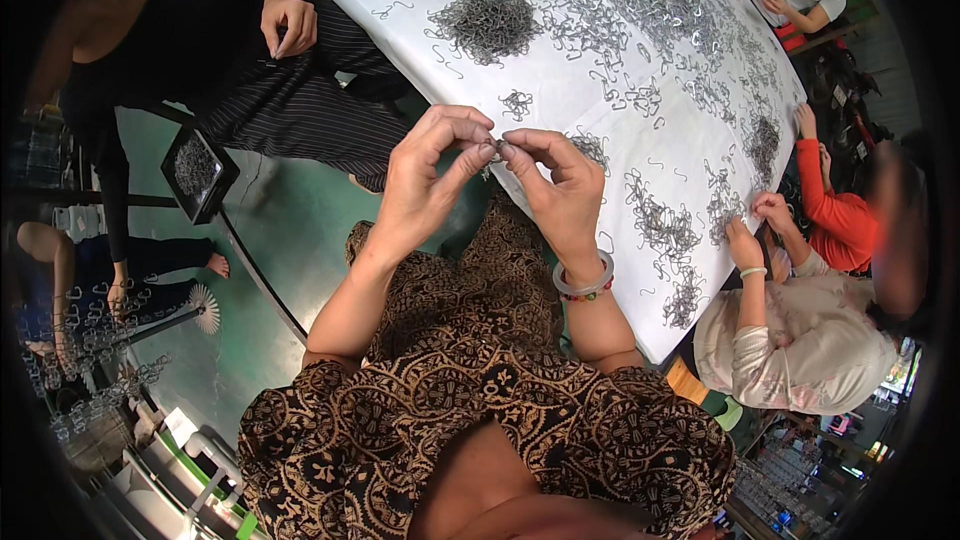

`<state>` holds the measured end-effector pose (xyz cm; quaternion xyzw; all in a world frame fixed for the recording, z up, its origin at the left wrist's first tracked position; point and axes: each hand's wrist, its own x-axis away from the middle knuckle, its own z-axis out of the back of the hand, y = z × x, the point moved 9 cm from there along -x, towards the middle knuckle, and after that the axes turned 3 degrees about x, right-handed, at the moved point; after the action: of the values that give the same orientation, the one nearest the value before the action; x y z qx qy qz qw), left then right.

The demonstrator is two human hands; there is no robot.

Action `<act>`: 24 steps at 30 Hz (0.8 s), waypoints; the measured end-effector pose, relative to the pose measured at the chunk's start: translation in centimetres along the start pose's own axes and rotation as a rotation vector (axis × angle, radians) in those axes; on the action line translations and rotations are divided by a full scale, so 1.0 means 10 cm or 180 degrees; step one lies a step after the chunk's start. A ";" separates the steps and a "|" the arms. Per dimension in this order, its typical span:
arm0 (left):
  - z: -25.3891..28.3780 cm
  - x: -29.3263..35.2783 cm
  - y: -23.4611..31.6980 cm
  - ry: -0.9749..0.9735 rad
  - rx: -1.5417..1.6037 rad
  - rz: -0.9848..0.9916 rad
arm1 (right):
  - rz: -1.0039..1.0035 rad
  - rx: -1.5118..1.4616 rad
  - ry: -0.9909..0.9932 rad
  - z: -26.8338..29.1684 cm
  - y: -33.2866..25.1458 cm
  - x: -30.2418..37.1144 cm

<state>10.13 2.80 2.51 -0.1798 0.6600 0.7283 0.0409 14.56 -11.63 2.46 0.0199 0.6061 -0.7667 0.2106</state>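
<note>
The left hand [425,170] and the right hand [560,190] meet fingertip to fingertip, each with thumb and forefinger pinching a small metal piece [497,147] between them, in front of the person and by the edge of the white table [465,85]. The fingertips cover most of the piece; a dark bit shows between the thumbs, but which way it points and how its long axis runs cannot be told. Just beyond the hands lies a small cluster of hooks [516,104], turned every way, and farther off a dense heap [488,22]. A long pile [665,225] spreads right of the right hand, whose wrist wears a pale bangle [557,286]. A black tray [222,183] stands well left of the left hand.
</note>
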 end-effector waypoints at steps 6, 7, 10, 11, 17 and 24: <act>-0.03 0.01 -0.12 0.0325 0.0243 0.0021 | 0.0589 0.0429 -0.0073 -0.06 -0.12 0.00; -0.03 0.02 -0.14 0.0351 0.0318 0.0083 | 0.0896 0.0379 -0.0118 -0.04 -0.15 0.00; -0.03 0.05 -0.19 0.0366 0.0495 0.0189 | 0.0322 0.0461 0.0168 0.35 0.25 -0.12; -0.02 0.06 -0.20 0.0367 0.0547 0.0177 | -0.0061 0.0019 0.0216 0.59 0.49 -0.21; 0.07 0.11 -0.30 0.0305 0.0288 0.0245 | -0.0670 0.2051 0.0257 1.47 1.83 -0.95; 0.13 0.15 -0.37 0.0344 0.0068 0.0314 | -0.0531 0.2733 0.0041 1.53 2.37 -0.96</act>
<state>9.57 4.32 -1.40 -0.1858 0.6770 0.7116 -0.0288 34.97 -27.25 -12.59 0.0613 0.2332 -0.9634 0.1168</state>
